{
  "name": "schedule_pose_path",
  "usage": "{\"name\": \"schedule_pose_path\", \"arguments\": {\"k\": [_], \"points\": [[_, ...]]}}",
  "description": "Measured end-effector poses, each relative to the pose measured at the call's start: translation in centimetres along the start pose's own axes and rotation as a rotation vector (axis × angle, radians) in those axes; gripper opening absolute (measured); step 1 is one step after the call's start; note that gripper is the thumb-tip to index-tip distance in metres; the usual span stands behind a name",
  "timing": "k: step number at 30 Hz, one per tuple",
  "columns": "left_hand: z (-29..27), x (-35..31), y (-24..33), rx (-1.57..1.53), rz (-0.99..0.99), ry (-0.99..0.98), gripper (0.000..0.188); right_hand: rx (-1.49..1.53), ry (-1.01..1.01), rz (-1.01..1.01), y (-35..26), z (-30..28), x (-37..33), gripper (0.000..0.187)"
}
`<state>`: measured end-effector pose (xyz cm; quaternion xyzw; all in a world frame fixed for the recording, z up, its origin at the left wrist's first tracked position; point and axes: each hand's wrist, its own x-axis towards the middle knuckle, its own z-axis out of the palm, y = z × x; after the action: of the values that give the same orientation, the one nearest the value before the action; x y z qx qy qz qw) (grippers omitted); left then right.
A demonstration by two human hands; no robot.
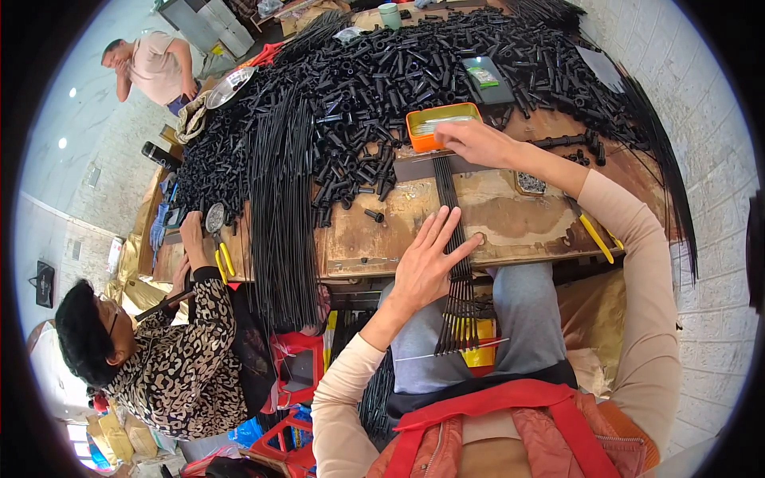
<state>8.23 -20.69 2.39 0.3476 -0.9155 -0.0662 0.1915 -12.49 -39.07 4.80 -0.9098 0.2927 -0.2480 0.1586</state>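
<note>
My left hand (428, 259) lies with fingers stretched out over a row of thin black rods (459, 299), pressing them on the table's front edge. The rods run from a dark strip (414, 168) on the table down over my lap, fanning out. Near their lower ends a thin light-coloured wire (410, 357) passes across them. My right hand (482, 145) is at the front rim of an orange box (420, 143) holding thin pale sticks. Its fingers are bent together above the rods' upper ends; whatever they hold is hidden.
Black tubular parts (382, 72) heap across the back. A long bundle of black rods (279, 215) hangs over the edge at left. Yellow-handled pliers (596, 237) lie right, beside a small tray (530, 184). A co-worker (175, 366) sits left; another person (155, 68) stands behind.
</note>
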Motion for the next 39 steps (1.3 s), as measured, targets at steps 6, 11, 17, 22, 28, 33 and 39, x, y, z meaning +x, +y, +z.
{"name": "schedule_pose_path", "arguments": {"k": [6,11,17,22,28,33,39], "points": [[-4.0,-2.0,-1.6,-0.066,-0.222,-0.150,0.096,0.365,-0.226,0.141,-9.8,-6.8,-3.0,0.059],[-0.3,5.4,-6.8,-0.154,0.016,0.155,0.038,0.795,-0.376,-0.017,-16.3,2.0,-10.9,0.064],[3.7,6.3,-9.5,-0.504,-0.047,0.286,0.035,0.727,-0.236,0.262,-19.2,-1.5,-8.8,0.022],[-0.6,4.2,-0.8,-0.996,-0.317,0.066,0.048,0.708,0.039,0.068,-21.1,-14.1,-2.9,0.024],[-6.1,0.1,10.5,-1.403,-0.164,-0.040,0.038,0.679,-0.058,-0.060,-23.0,-17.7,-0.5,0.025],[-6.7,0.8,10.8,-1.087,-0.201,0.331,0.026,-0.183,0.631,-0.148,-23.4,-19.7,-1.8,0.047],[-9.3,0.6,10.6,-0.196,-0.355,0.474,0.007,-1.204,0.366,-0.632,-26.3,-11.3,-8.5,0.022]]}}
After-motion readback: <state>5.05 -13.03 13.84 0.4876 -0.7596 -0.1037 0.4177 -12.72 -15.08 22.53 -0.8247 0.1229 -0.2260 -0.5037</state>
